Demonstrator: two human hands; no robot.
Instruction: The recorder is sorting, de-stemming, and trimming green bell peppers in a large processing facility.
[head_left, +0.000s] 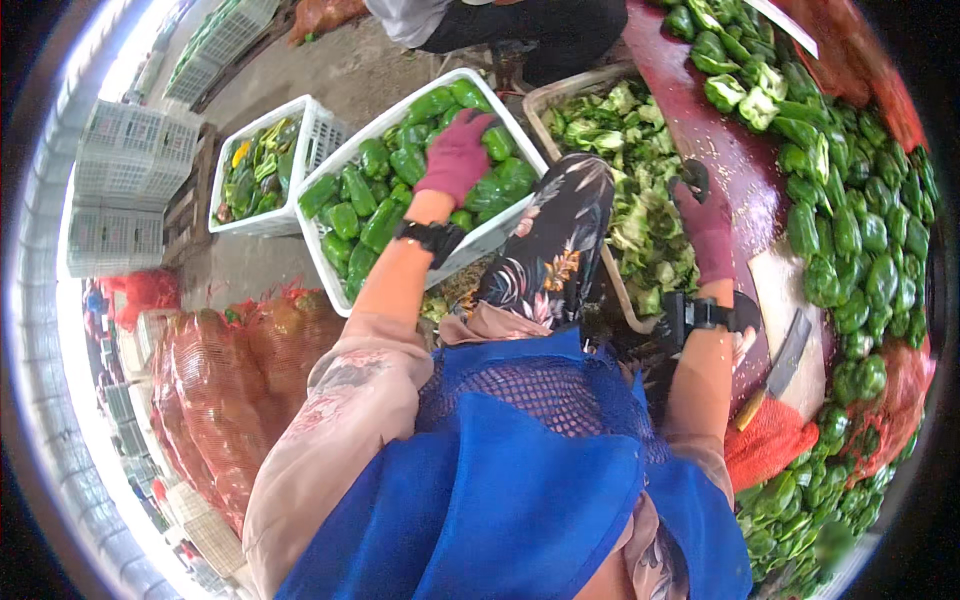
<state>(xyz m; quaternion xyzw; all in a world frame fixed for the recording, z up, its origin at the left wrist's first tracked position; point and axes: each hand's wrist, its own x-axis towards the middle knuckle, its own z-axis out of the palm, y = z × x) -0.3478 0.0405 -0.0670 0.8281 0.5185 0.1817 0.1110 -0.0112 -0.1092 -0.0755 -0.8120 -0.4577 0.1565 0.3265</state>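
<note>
My left hand (457,158), in a maroon glove, lies over the green bell peppers (380,220) in a white plastic crate (330,265). Its fingers are stretched out across them, and I see no pepper gripped. My right hand (704,222), gloved alike with dark fingertips, hovers by the edge of the reddish worktop (690,110). Its fingers are loosely bent and apart, with nothing visible in them. Beside it, a tray (610,270) holds pale green pepper scraps (645,220). A knife (785,360) with a yellowish handle lies on a pale board (775,290) to the right.
Whole and cut peppers (865,240) are heaped along the right side. A smaller white crate (285,220) with mixed peppers stands left, before stacked crates (130,170). Red mesh sacks (235,380) lie lower left. Another person (520,30) sits at the far side.
</note>
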